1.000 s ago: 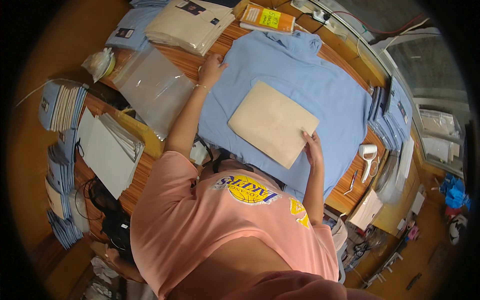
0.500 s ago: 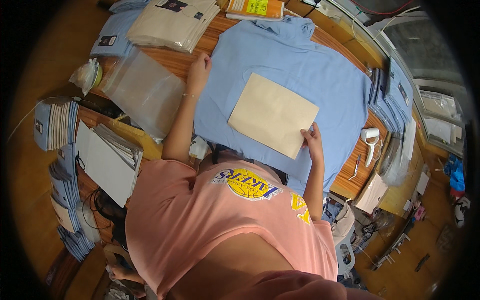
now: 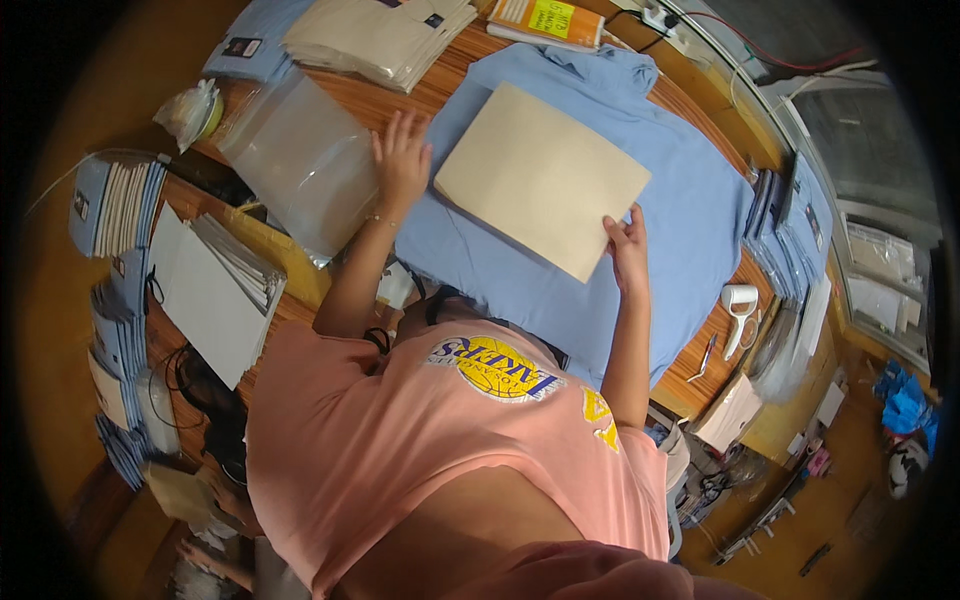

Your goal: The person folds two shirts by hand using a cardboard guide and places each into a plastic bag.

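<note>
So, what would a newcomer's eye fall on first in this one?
Probably the large beige card near the upper middle, held at its lower right edge by the right hand over a spread-out pale blue shirt. Next, the left hand, fingers spread, between the card and a clear plastic bag to its left. The bright orange packet at the top edge also stands out.
</note>
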Tool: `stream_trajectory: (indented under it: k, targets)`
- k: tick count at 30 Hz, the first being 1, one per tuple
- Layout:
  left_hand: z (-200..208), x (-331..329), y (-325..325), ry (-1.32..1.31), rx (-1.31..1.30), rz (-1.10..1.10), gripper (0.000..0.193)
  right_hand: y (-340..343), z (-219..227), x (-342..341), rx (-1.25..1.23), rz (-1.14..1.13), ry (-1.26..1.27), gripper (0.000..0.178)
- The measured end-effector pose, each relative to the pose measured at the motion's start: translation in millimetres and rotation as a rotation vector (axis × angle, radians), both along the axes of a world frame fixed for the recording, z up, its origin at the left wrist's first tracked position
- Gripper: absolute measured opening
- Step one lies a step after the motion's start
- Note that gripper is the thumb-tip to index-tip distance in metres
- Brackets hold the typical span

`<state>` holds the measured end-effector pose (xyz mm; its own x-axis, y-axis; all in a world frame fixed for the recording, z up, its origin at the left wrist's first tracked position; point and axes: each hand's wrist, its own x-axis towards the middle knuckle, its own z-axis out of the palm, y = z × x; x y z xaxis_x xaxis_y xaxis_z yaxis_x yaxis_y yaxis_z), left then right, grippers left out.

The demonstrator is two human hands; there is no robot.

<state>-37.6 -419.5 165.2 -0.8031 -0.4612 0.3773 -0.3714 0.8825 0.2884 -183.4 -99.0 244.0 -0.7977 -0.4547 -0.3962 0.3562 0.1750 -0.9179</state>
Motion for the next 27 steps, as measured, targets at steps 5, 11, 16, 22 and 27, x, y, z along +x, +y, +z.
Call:
stream_trajectory:
  k: [5,11,16,22,27]
  targets:
    - [-6,29,-6,0.299,0.322,0.062,0.043,-47,-33,-18,-0.019,0.08,0.0,0.031]
    - [19,19,21,0.327,0.259,-0.094,0.044,-59,-51,-26,0.019,0.063,-0.046,0.027]
    - [22,7,54,0.223,0.243,0.073,0.036,-58,-61,-30,-0.011,0.093,-0.087,0.029]
    - [-7,2,31,0.154,0.365,0.248,0.026,-58,-63,-31,0.005,0.096,-0.12,0.036]
    - [-1,0,20,0.176,0.52,0.192,0.018,-62,-51,-23,0.057,0.094,-0.084,0.035]
